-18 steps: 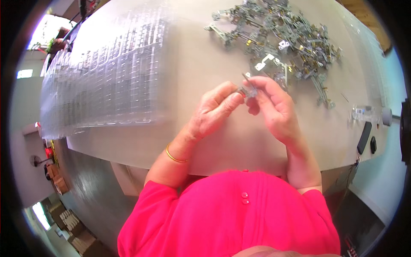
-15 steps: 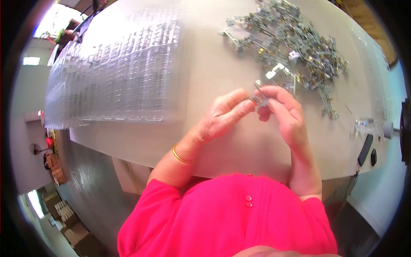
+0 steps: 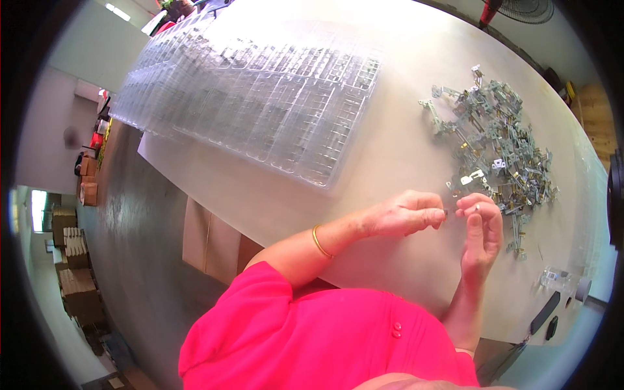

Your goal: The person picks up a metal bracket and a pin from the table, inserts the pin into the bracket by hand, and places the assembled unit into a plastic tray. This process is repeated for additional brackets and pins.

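My left hand [image 3: 404,216], with a gold bangle on its wrist, is closed in a pinch. A small dark bit of a metal part [image 3: 445,214] shows at its fingertips. Just to the right, my right hand [image 3: 480,235] has its fingers curled and its thumb raised. A tiny bright spot shows between those fingers; what it belongs to is too small to make out. A narrow gap parts the two hands, above the table. Beyond my right hand lies a tangled pile of grey metal brackets [image 3: 500,130] with brass-coloured bits.
Clear plastic compartment trays [image 3: 286,123] are stacked on the left of the pale table [image 3: 260,201]. At the right edge lie a clear bottle [image 3: 556,279], a black elongated object [image 3: 545,313] and a smaller black fob [image 3: 552,328]. A cardboard box [image 3: 211,240] stands below the table's front edge.
The view has swung, so trays and pile sit further right in the picture. My hands, earlier together on a small metal part, have drawn slightly apart.
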The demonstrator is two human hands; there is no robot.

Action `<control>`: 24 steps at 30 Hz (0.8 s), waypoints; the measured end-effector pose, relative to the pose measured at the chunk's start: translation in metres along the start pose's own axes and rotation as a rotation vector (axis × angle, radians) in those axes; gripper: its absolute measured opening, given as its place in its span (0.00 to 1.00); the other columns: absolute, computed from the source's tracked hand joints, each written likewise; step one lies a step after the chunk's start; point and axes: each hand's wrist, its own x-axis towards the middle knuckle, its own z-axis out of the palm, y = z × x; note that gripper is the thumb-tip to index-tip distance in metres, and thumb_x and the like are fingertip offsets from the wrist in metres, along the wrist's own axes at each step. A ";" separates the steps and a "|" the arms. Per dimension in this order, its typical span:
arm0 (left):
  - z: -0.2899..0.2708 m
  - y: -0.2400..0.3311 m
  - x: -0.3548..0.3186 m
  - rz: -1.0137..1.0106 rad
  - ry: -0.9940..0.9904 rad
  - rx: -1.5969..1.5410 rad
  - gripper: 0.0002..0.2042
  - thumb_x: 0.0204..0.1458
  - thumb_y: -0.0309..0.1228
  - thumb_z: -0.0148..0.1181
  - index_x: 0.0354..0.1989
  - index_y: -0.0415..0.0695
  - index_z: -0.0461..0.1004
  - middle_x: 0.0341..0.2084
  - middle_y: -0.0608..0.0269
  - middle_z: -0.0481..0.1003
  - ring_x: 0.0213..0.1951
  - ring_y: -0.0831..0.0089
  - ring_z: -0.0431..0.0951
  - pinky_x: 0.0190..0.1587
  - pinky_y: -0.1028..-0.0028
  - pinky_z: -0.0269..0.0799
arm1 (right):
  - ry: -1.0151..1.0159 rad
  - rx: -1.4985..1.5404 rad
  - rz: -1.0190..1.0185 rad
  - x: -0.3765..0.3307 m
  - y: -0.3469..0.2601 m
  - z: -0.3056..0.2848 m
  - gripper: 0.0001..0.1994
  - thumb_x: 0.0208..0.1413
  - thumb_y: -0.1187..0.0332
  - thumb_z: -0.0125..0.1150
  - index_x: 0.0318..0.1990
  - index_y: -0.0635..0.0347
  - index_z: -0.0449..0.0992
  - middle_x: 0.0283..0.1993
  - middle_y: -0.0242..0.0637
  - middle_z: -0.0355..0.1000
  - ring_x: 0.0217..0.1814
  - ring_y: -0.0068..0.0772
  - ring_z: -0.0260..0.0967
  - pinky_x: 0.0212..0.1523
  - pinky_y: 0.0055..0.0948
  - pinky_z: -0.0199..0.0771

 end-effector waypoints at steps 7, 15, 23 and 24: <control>-0.003 -0.010 0.007 -0.019 -0.009 -0.340 0.19 0.66 0.49 0.52 0.35 0.44 0.73 0.16 0.74 0.60 0.20 0.82 0.58 0.22 0.77 0.53 | -0.129 -0.359 -0.174 -0.004 -0.001 0.001 0.02 0.59 0.77 0.63 0.37 0.63 0.75 0.49 0.45 0.75 0.51 0.37 0.72 0.54 0.33 0.71; -0.018 -0.010 0.005 -0.080 -0.153 -0.395 0.37 0.66 0.62 0.32 0.41 0.37 0.76 0.23 0.56 0.76 0.20 0.67 0.77 0.25 0.73 0.72 | -0.117 -0.394 -0.236 0.000 0.000 0.001 0.03 0.61 0.79 0.60 0.41 0.65 0.75 0.48 0.43 0.74 0.48 0.34 0.72 0.51 0.31 0.72; -0.012 -0.012 0.011 0.344 0.182 -0.163 0.24 0.64 0.37 0.52 0.64 0.34 0.66 0.56 0.50 0.74 0.50 0.64 0.77 0.52 0.66 0.73 | 0.146 0.382 0.097 0.002 0.011 -0.001 0.07 0.69 0.71 0.53 0.47 0.64 0.74 0.52 0.40 0.72 0.48 0.26 0.73 0.52 0.29 0.75; -0.010 -0.006 0.006 0.312 0.112 -0.243 0.26 0.62 0.32 0.56 0.67 0.35 0.63 0.62 0.51 0.69 0.59 0.64 0.71 0.60 0.64 0.68 | 0.186 0.418 0.152 0.002 0.009 -0.001 0.07 0.69 0.71 0.53 0.47 0.63 0.75 0.52 0.39 0.73 0.48 0.26 0.73 0.51 0.29 0.76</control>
